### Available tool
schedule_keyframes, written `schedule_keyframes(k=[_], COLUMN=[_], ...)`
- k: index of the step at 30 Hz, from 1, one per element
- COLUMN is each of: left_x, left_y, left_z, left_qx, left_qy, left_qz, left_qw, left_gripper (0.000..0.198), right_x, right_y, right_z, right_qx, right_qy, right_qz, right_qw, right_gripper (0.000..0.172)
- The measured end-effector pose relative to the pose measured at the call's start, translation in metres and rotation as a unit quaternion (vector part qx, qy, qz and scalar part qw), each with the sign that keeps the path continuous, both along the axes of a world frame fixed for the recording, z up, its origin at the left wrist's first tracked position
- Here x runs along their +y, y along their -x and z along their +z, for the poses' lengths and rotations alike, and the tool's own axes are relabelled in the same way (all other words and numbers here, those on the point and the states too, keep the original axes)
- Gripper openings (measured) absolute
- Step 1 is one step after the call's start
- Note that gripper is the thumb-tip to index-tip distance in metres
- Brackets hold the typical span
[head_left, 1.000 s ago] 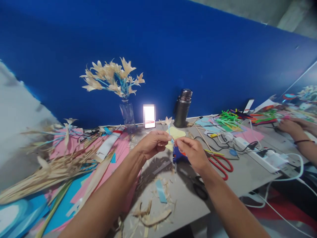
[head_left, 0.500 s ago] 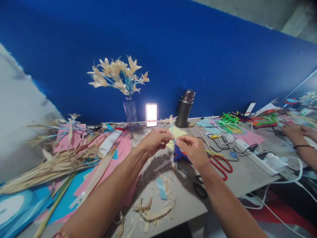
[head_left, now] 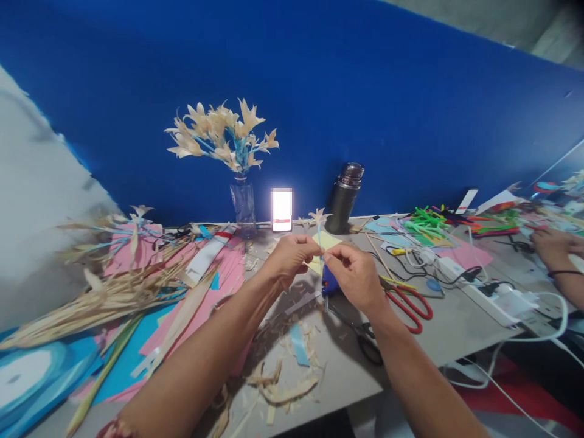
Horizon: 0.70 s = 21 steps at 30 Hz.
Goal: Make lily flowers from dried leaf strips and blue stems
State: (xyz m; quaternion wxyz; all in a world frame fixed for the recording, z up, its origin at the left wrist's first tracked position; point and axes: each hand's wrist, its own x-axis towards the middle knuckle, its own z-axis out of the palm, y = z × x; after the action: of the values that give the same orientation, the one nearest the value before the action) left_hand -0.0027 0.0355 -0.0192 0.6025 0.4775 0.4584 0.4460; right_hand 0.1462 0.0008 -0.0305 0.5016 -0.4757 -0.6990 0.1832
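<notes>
Vase (head_left: 243,204) left of phone (head_left: 281,209), flask (head_left: 344,198) right.

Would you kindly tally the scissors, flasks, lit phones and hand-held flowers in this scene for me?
Scissors: 2 (red-handled pair, black-handled pair)
Flask: 1
Lit phone: 1
Held flower: 1
Total: 5

Our right hand (head_left: 356,278) hid most of the glue gun (head_left: 326,285), our fingers (head_left: 310,246) the lower stem of the paper flower (head_left: 319,215). The phone screen (head_left: 281,208) at the far edge of the table (head_left: 456,331) glared unreadably white; a co-worker's forearm (head_left: 570,289) ran off-picture.
</notes>
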Motion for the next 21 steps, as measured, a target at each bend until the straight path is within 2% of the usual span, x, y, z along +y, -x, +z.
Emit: schedule_keyframes(k=[12, 17, 21], left_x=[0.000, 0.000, -0.001], left_y=[-0.003, -0.006, -0.009], left_z=[0.000, -0.003, -0.005], left_qx=[-0.124, -0.128, -0.127], left_qy=[0.056, 0.054, 0.051], left_qz=[-0.032, -0.016, 0.007], left_qw=[0.990, 0.990, 0.991], left_gripper=[0.022, 0.022, 0.026], right_x=[0.000, -0.003, -0.004], right_y=[-0.002, 0.003, 0.011], right_z=[-0.004, 0.000, -0.001], right_qx=[0.041, -0.025, -0.102], right_qy=[0.036, 0.018, -0.021], right_qz=[0.015, -0.045, -0.127], right_qw=[0.998, 0.999, 0.986], right_gripper=[0.013, 0.008, 0.007])
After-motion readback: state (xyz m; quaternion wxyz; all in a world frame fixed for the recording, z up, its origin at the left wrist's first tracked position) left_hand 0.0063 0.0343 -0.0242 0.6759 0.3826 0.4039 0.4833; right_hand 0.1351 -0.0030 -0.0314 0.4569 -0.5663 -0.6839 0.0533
